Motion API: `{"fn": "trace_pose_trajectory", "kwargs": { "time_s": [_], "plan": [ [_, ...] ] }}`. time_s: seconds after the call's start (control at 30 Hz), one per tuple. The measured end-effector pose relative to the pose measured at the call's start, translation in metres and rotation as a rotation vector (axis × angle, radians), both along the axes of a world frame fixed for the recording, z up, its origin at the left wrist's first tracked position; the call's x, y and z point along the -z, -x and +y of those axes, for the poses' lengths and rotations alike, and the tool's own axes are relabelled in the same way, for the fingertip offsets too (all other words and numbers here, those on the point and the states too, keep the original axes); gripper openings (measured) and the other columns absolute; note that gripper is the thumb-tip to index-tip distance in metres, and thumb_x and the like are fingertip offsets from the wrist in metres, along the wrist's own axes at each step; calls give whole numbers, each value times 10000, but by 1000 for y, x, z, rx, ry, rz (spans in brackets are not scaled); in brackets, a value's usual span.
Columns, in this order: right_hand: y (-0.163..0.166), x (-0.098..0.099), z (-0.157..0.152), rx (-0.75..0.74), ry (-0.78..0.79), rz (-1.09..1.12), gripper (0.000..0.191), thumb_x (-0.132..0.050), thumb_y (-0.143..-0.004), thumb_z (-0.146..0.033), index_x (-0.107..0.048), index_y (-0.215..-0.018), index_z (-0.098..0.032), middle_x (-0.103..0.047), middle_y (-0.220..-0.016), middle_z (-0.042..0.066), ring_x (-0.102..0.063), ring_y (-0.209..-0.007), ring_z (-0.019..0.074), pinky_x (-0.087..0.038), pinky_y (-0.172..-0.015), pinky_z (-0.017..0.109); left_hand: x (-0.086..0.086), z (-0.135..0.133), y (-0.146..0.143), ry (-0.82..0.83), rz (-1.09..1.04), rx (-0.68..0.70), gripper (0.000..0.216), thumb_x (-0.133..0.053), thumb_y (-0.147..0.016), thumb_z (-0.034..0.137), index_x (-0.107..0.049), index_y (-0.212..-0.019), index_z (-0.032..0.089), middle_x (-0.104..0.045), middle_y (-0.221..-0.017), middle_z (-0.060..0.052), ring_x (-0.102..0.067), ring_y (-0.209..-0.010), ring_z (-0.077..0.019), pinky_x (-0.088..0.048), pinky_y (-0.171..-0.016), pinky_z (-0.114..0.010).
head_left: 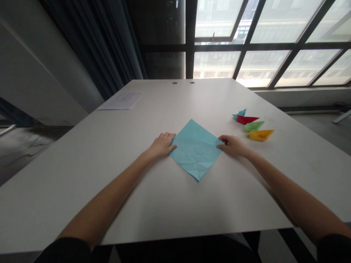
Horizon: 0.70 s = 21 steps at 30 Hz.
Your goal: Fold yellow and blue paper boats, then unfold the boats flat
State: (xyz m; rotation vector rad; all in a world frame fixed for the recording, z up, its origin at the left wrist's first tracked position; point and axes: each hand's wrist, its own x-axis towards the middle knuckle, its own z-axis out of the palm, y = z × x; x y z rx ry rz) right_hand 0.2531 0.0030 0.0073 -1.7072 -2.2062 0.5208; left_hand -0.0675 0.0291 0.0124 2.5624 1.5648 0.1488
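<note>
A creased light blue square of paper (196, 148) lies flat on the white table (153, 197), turned like a diamond. My left hand (162, 144) rests at its left corner, fingers curled with the tips on the paper's edge. At the right corner my right hand (233, 145) pinches the paper between thumb and fingers. Both forearms reach in from the near edge.
Folded paper boats lie in a row to the right: blue (239, 114), red (246, 119), green (253, 126) and yellow (261, 134). A printed white sheet (122, 100) sits at the far left. Curtains and large windows stand behind the table.
</note>
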Motion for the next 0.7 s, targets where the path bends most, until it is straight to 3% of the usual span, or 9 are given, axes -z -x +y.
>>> {"fn": "trace_pose_trajectory", "kwargs": {
  "time_s": [0.1, 0.23, 0.37, 0.5, 0.7],
  "plan": [
    [-5, 7, 3, -16, -17, 21, 219, -533, -718, -408, -596, -728, -199, -545, -629, -13, -485, -591, 133, -383, -551, 250, 3, 12, 15, 38, -112, 43, 534, -572, -710, 399, -516, -1160, 118, -563, -1080, -130, -504, -1002, -245, -387, -872, -362],
    [-7, 12, 5, -12, -36, 70, 250, -527, -714, -435, -599, -724, -195, -533, -618, -18, -469, -582, 127, -375, -543, 242, 2, 18, 26, 273, -308, 18, 430, -608, -643, 359, -608, -1008, 132, -601, -844, -55, -547, -719, -161, -426, -668, -267],
    [-8, 15, 6, -15, -30, 108, 277, -528, -714, -455, -608, -736, -191, -533, -618, -15, -466, -581, 127, -376, -540, 238, -5, 14, 29, 416, -449, -8, 313, -623, -618, 362, -605, -824, 128, -545, -670, -1, -493, -603, -120, -373, -552, -221],
    [-10, 16, 7, -16, -43, 116, 291, -515, -725, -463, -605, -730, -187, -533, -621, -14, -464, -585, 127, -372, -543, 237, -14, 9, 30, 534, -543, 61, 352, -640, -621, 397, -569, -837, 128, -459, -591, 40, -404, -531, -83, -298, -489, -196],
    [-9, 14, 5, -35, -26, 135, 263, -524, -732, -437, -595, -726, -184, -519, -622, -19, -451, -588, 121, -366, -551, 236, -15, 10, 34, 469, -462, 85, 246, -608, -648, 364, -563, -617, 125, -368, -504, 54, -306, -484, -62, -221, -457, -198]
  ]
}}
